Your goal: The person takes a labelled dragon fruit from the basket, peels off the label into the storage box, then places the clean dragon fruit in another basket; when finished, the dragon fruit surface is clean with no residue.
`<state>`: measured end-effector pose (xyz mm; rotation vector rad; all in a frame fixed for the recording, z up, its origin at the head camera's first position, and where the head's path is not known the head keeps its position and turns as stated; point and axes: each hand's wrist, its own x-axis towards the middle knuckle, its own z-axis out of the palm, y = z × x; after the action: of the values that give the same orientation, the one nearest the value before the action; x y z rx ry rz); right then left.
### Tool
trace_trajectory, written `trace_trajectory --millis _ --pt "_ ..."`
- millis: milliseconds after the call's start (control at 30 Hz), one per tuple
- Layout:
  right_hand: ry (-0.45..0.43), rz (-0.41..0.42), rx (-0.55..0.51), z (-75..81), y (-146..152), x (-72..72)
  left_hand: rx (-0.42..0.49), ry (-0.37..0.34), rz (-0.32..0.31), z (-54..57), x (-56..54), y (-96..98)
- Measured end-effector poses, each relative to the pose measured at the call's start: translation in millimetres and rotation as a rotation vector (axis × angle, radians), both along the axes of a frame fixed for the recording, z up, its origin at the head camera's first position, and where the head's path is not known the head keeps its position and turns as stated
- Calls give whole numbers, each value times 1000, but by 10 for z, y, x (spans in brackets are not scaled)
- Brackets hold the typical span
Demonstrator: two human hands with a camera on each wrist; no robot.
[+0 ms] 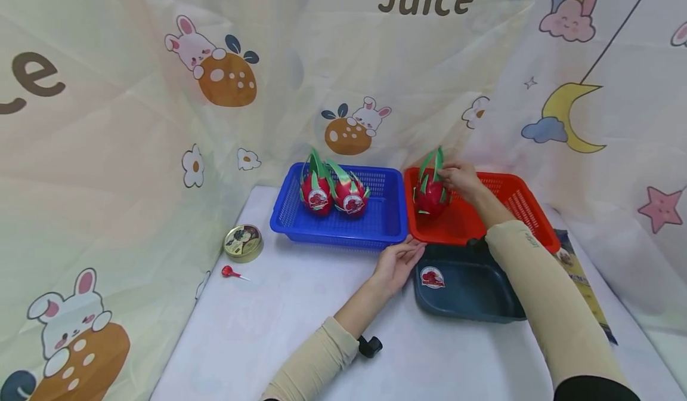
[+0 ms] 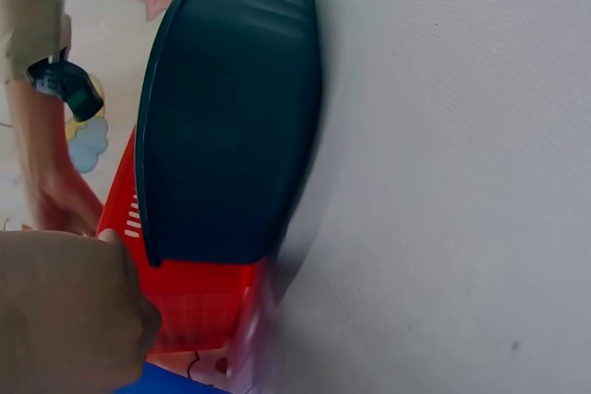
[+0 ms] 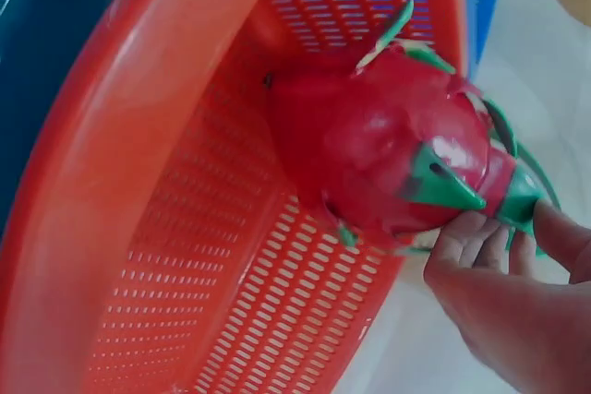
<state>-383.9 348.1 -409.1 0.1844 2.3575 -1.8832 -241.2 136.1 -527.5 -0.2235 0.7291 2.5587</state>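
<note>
A red dragon fruit (image 1: 432, 195) with green leaf tips stands upright inside the red basket (image 1: 504, 210), near its left wall. My right hand (image 1: 463, 180) pinches it by the green top, thumb on one side and fingers on the other, as the right wrist view shows. At the basket's front left corner, my left hand (image 1: 396, 265) holds the rim; in the left wrist view that hand (image 2: 69, 316) partly covers the edge. Two more dragon fruits, one on the left (image 1: 316, 193) and one leaning beside it (image 1: 351, 197), sit in the blue basket (image 1: 389, 210), each bearing a round sticker.
A dark teal bin (image 1: 467, 293) with a round sticker stands in front of the red basket. Left of the baskets are a round tin (image 1: 243, 243) and a red lollipop-like item (image 1: 231, 272). A printed packet (image 1: 582, 284) lies at the right, partly behind the sleeve.
</note>
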Motion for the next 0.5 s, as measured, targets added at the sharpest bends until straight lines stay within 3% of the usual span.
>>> trace_trajectory --millis 233,500 --pt "11 61 105 -162 -88 -71 -9 -5 -23 0 38 -16" --pt "67 17 141 -256 -174 -78 -8 26 -61 17 45 -89"
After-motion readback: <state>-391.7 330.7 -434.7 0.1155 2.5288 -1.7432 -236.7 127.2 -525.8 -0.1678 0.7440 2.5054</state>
